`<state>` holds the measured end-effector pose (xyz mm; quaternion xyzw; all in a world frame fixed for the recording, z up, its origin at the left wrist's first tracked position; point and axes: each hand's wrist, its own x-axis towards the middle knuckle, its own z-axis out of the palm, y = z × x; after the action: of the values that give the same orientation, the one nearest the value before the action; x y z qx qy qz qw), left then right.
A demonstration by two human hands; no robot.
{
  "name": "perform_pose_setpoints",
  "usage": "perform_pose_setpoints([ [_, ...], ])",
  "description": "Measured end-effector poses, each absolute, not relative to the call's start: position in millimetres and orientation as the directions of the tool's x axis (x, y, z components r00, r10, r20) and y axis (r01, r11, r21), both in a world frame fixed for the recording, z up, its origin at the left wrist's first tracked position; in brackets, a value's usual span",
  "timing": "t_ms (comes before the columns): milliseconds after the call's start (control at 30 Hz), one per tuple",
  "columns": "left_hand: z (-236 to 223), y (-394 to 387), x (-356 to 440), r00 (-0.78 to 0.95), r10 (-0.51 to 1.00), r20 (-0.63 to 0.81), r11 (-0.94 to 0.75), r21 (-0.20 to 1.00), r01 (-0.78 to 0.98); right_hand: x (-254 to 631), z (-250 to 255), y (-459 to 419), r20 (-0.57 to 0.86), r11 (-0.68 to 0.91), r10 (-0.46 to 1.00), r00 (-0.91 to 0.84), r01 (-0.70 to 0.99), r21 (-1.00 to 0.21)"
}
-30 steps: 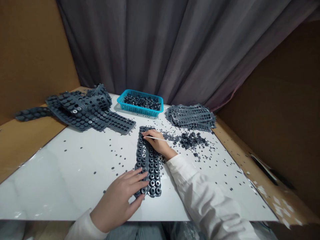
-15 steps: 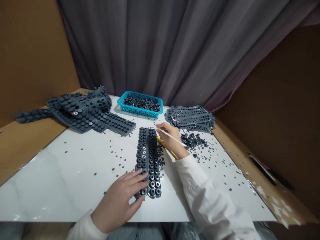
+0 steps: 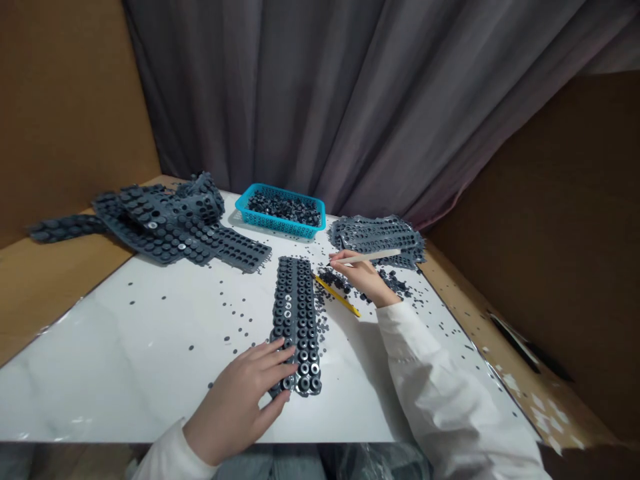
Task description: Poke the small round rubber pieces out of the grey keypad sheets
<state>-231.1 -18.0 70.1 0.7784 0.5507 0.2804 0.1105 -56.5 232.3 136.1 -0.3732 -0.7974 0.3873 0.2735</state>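
A dark rubber strip (image 3: 294, 300) with rows of ring-shaped parts lies lengthwise in front of me. My left hand (image 3: 245, 390) rests on its near left end, fingers spread flat and gripping nothing. In my right hand (image 3: 361, 275) is a slim white pen-like stick (image 3: 383, 255), pinched near its dark tip, which points left. That hand is right of the strip's far end, over loose black bits (image 3: 337, 280). A yellow pencil-like tool (image 3: 337, 295) lies on the table between the strip and my right wrist.
A blue basket (image 3: 280, 225) of small black parts stands at the back. Dark perforated sheets are heaped at the left (image 3: 170, 227) and stacked at the right (image 3: 377, 233). Black discs dot the white table (image 3: 150, 360). A dark tool (image 3: 514, 341) lies on the right ledge.
My right hand has moved right, away from the strip, carrying the white stick, which has swung from slanting down to nearly level. The yellow tool stays beside the strip. My left hand has not moved.
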Motion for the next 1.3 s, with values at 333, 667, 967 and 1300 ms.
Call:
perform_pose_setpoints([
  [333,67,-18,-231,0.212,0.921,0.326,-0.359,0.505,0.785,-126,89,221,0.304,0.53,0.592,-0.747,0.076,-0.844],
  [667,70,-18,-231,0.228,0.927,0.298,-0.356,0.507,0.785,-126,76,223,0.316,0.507,0.633,-0.707,0.069,-0.859],
  [967,71,-18,-231,0.236,0.933,0.271,-0.343,0.478,0.808,-128,71,227,0.378,0.643,0.555,-0.741,0.094,-0.76],
  [1300,67,-18,-232,0.254,0.934,0.252,-0.347,0.465,0.814,-136,73,245,0.464,0.742,0.571,-0.677,0.184,-0.645],
])
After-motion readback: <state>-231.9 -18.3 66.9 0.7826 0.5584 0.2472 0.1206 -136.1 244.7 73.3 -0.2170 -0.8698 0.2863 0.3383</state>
